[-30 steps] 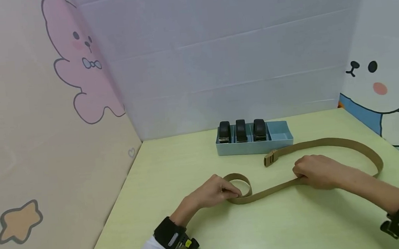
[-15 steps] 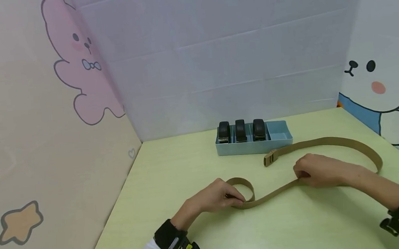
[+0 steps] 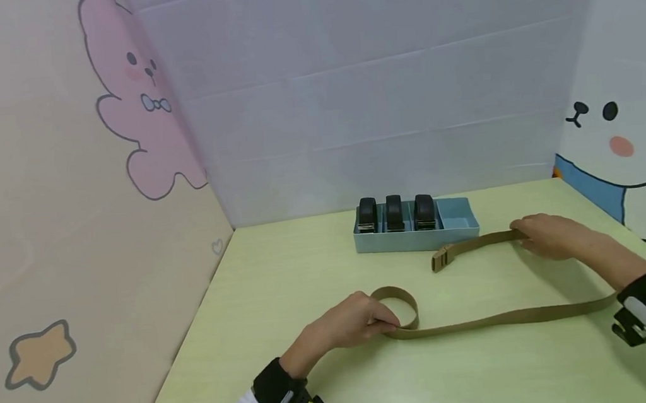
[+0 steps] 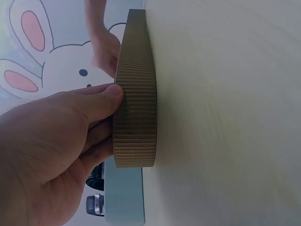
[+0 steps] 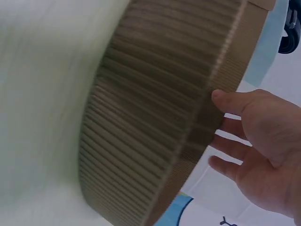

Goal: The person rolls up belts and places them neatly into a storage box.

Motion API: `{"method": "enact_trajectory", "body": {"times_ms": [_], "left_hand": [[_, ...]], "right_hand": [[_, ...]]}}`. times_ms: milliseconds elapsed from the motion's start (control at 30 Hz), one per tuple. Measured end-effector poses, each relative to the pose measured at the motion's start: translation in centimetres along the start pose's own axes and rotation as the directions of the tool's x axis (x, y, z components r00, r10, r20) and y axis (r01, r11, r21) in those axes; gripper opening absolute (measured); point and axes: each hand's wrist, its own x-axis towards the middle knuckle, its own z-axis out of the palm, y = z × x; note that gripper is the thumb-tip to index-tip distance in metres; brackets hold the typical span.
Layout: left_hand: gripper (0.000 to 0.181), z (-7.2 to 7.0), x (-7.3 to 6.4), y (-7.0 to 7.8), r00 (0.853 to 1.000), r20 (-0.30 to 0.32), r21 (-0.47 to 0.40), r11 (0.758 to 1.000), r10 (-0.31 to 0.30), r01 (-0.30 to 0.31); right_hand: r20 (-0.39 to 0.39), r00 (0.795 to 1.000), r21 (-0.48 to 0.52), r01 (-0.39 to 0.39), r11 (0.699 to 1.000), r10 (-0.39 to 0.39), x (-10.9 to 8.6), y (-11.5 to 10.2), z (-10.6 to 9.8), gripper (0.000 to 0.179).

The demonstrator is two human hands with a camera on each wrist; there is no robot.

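Note:
A tan webbing belt (image 3: 514, 317) stands on edge on the table, its left end curled into a small loop. Its plastic buckle (image 3: 441, 259) lies in front of the blue tray. My left hand (image 3: 355, 319) pinches the belt where the loop meets the long strand; in the left wrist view the thumb is in front of the webbing and the fingers behind. My right hand (image 3: 553, 235) has thumb and fingers on either side of the far strand, right of the buckle. The right forearm hides the belt's bend. In the right wrist view, ribbed webbing fills the foreground.
A blue compartment tray (image 3: 417, 240) stands at the back of the yellow table (image 3: 282, 261), holding three coiled black belts (image 3: 394, 213); its rightmost compartment is bare. A white backdrop (image 3: 378, 108) rises behind, with printed side panels.
My right hand has left the near strand and moved back and right to the far strand. The near strand now lies straighter. My left hand still pinches the loop, slightly lower than at first.

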Motion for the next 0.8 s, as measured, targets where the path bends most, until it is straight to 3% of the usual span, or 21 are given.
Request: {"method": "enact_trajectory", "body": {"times_ms": [100, 267, 467, 633, 800], "left_hand": [[0.014, 0.1, 0.1, -0.1, 1.0, -0.009, 0.056, 0.998, 0.022, -0.021], [0.015, 0.6, 0.3, -0.3, 0.998, -0.031, 0.139, 0.989, 0.056, -0.051], [0.016, 0.8, 0.7, 0.0, 0.995, -0.057, 0.214, 0.975, 0.077, -0.063], [0.016, 0.9, 1.2, 0.3, 0.995, -0.05, 0.237, 0.969, 0.081, -0.067], [0.015, 1.0, 1.6, 0.2, 0.996, -0.043, 0.26, 0.963, 0.081, -0.067]], "right_hand": [[-0.001, 1.0, 0.049, -0.012, 0.999, 0.012, 0.1, 0.2, 0.6, 0.002], [-0.032, 0.999, 0.094, 0.044, 0.995, -0.041, 1.0, -2.1, 0.8, 0.033], [-0.04, 0.987, 0.183, 0.163, 0.97, -0.159, 4.0, -8.3, 0.5, 0.054], [-0.036, 0.975, 0.211, 0.222, 0.952, -0.22, 6.7, -13.6, 0.4, 0.058], [-0.012, 0.964, 0.203, 0.262, 0.943, -0.265, 9.0, -17.6, 0.5, 0.05]]}}
